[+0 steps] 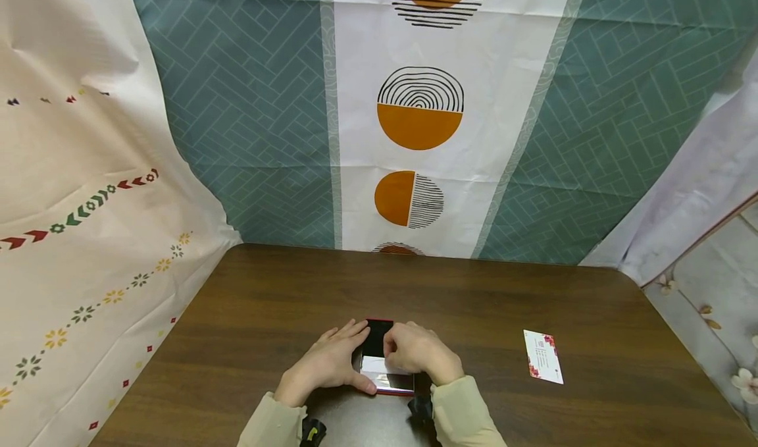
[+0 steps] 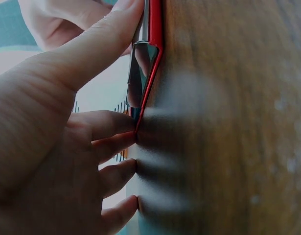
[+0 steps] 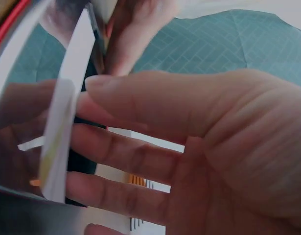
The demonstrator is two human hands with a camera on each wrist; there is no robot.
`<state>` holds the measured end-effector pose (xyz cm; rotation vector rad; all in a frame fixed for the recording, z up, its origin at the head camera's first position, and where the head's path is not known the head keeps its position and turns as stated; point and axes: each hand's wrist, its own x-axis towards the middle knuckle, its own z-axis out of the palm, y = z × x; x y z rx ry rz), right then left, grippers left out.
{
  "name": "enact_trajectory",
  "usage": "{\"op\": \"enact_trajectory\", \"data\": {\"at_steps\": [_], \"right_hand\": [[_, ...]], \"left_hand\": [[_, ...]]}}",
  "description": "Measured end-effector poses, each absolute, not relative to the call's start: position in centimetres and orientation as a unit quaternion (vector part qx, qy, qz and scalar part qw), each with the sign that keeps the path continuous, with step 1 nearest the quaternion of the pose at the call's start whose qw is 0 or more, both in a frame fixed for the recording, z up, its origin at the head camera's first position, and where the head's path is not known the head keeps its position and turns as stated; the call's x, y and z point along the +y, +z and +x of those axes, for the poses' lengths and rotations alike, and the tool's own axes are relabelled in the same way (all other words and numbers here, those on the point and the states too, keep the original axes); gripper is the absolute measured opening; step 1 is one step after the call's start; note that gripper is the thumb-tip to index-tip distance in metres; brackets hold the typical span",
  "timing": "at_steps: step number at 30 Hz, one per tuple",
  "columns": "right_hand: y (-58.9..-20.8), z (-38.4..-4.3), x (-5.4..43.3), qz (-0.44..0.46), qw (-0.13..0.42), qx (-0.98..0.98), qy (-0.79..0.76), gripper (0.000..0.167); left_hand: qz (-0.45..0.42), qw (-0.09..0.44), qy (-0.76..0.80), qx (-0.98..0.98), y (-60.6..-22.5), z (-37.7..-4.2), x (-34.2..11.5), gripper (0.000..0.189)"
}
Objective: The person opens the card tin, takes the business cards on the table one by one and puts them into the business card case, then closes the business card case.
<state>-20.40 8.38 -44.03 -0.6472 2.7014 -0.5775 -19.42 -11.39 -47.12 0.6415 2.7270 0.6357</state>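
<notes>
An opened red-edged card case (image 1: 398, 382) lies on the table, its shiny metal part near the person and its black panel (image 1: 379, 334) beyond. My left hand (image 1: 329, 361) frames its left side, with thumb on the near corner and index fingertip by the far panel; the other fingers are spread, tips at the tabletop. From the right, my right hand (image 1: 419, 352) bends over the case's middle. In the right wrist view, thumb (image 3: 108, 87) and forefinger come together at the mirror-like metal edge (image 3: 67, 103); I cannot tell whether they pinch anything.
A white business card (image 1: 543, 357) with red floral corners lies to the right on the brown wooden table (image 1: 296, 282). Patterned cloths hang at the back (image 1: 254, 105) and on the left side (image 1: 77, 236). Black straps circle both wrists.
</notes>
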Motion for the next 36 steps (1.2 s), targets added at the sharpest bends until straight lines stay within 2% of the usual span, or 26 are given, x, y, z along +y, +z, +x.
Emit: {"op": "enact_trajectory", "data": {"at_steps": [10, 16, 23, 29, 36], "right_hand": [[-43.6, -20.8, 9.4, -0.227, 0.148, 0.933, -0.239, 0.005], [-43.3, -21.4, 11.6, -0.176, 0.124, 0.936, -0.279, 0.016], [-42.8, -21.8, 16.0, -0.094, 0.085, 0.938, -0.323, 0.016], [-41.9, -21.5, 20.6, -0.004, 0.056, 0.954, -0.295, 0.036], [-41.8, -20.5, 25.6, 0.122, 0.064, 0.943, -0.303, 0.065]], "left_hand": [[0.217, 0.136, 0.218, 0.942, -47.2, -19.5, -11.4, 0.111], [0.219, 0.135, 0.21, 0.943, -47.2, -19.6, -11.3, 0.11], [0.218, 0.136, 0.21, 0.943, -47.3, -19.6, -11.3, 0.11], [0.216, 0.136, 0.214, 0.943, -47.4, -19.4, -11.4, 0.11], [0.217, 0.135, 0.221, 0.941, -47.4, -19.4, -11.4, 0.11]]}}
